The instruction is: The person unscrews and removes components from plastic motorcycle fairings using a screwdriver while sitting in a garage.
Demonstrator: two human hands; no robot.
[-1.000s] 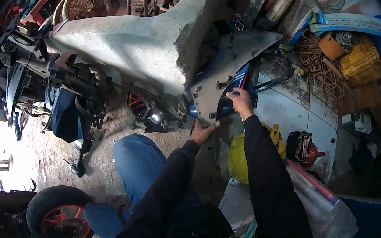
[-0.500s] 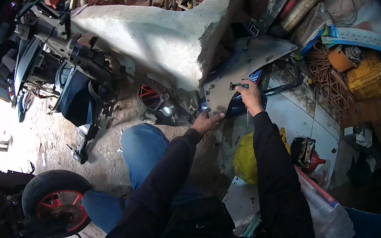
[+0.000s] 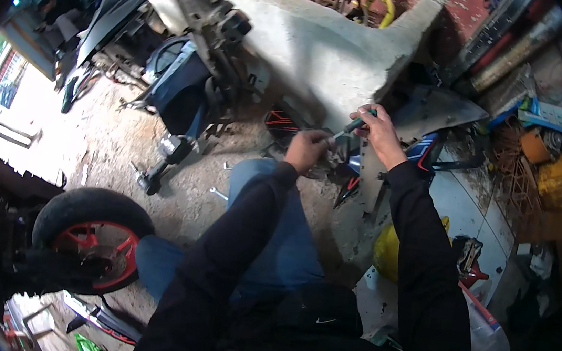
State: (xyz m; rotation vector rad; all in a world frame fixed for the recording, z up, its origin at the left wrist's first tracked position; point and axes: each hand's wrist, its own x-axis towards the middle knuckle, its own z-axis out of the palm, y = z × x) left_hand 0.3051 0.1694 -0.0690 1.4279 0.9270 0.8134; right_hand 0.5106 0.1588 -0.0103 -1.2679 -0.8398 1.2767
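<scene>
the left hand no longer rests on the near edge of the grey panel; it now meets the screwdriver, so the work moves to the tool. the right hand grips the green handle. whether the left fingers pinch the shaft cannot be told. the panel lies just beyond the right hand.

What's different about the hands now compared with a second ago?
The left hand has left the grey panel's near edge and moved leftward to the shaft end of the green-handled tool. The right hand keeps hold of that tool, its shaft now pointing left. The view has swung left. The red-rimmed wheel stays put.
</scene>
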